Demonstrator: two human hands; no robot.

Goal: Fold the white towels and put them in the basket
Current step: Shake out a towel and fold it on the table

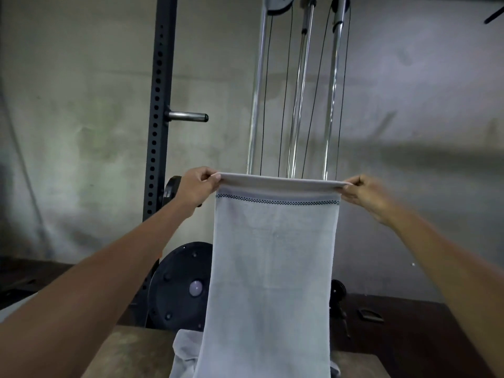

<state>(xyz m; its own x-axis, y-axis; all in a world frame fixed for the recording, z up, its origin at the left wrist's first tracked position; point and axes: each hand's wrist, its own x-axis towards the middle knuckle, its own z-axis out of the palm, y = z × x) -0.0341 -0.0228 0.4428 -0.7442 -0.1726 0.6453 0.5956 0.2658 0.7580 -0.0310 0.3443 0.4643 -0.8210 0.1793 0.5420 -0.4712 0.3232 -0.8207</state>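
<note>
A white towel (272, 268) with a dark dotted stripe near its top hangs full length in front of me. My left hand (197, 185) pinches its top left corner and my right hand (362, 193) pinches its top right corner, with the top edge stretched taut between them at arm's length. More white cloth (184, 353) lies bunched on the brown table (131, 350) behind the towel's lower left. No basket is in view.
A gym rack stands behind: a black perforated upright (158, 110) with a steel peg (188, 116), chrome guide rods and cables (297, 91), and a black weight plate (182, 287) by the floor. A grey wall fills the background.
</note>
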